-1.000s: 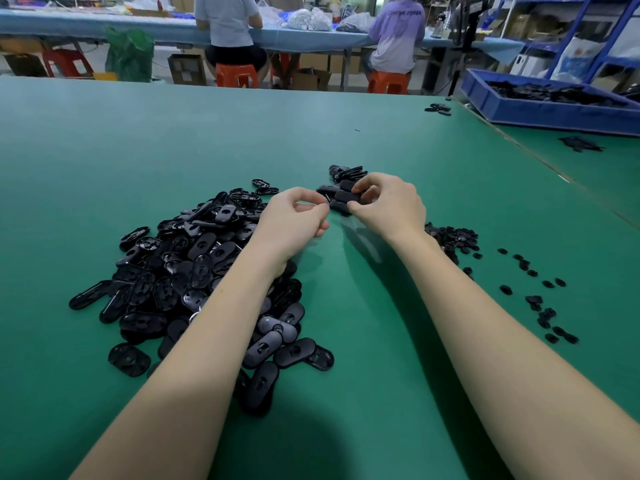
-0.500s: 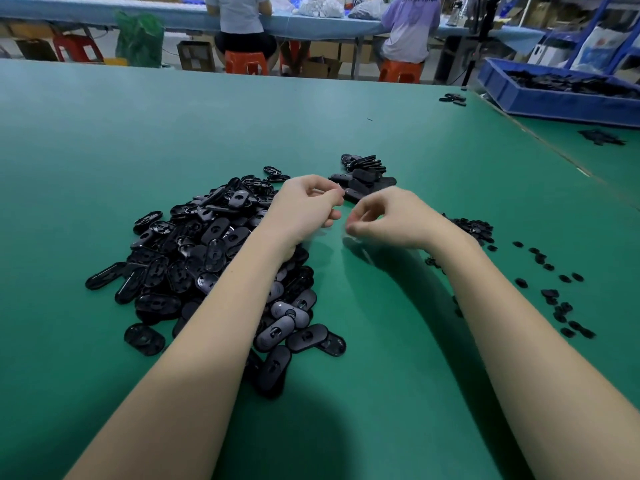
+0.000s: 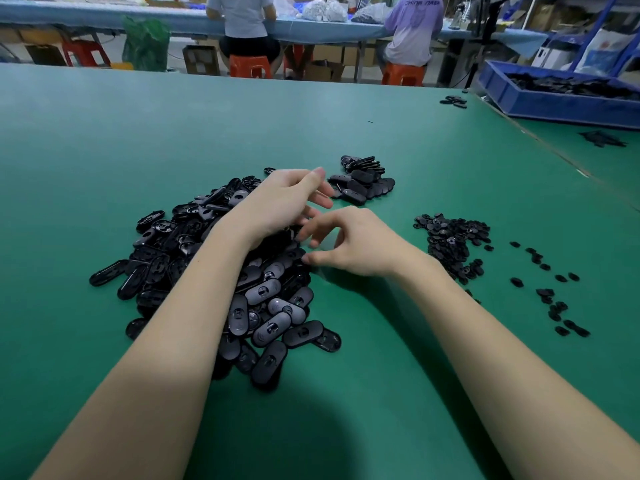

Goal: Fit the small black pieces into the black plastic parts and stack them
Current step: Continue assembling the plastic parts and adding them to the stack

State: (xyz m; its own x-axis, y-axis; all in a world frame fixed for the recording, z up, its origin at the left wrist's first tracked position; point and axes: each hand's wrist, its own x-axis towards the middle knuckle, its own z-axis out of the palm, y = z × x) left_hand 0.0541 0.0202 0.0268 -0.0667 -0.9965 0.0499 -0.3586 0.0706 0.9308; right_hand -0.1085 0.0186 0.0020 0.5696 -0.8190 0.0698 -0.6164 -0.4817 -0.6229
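Note:
A big heap of oval black plastic parts (image 3: 194, 258) lies on the green table (image 3: 104, 140) at centre left. Behind it sits a smaller stack of fitted parts (image 3: 363, 183). A pile of small black pieces (image 3: 450, 237) lies to the right, with loose ones (image 3: 550, 299) scattered beyond. My left hand (image 3: 284, 202) hovers over the heap's far edge with fingers loosely spread and nothing seen in it. My right hand (image 3: 353, 242) is just beside it at the heap's right edge, fingers loosely curled, fingertips near the parts; it holds nothing that I can see.
A blue bin (image 3: 554, 98) of black parts stands at the far right. A few stray parts (image 3: 453, 100) lie near the table's far edge. Two seated people (image 3: 414, 29) work at a blue bench beyond the table.
Both hands have drawn back from the small stack toward the big heap. The part they held a second ago is out of their grip, and my left hand's fingers have spread.

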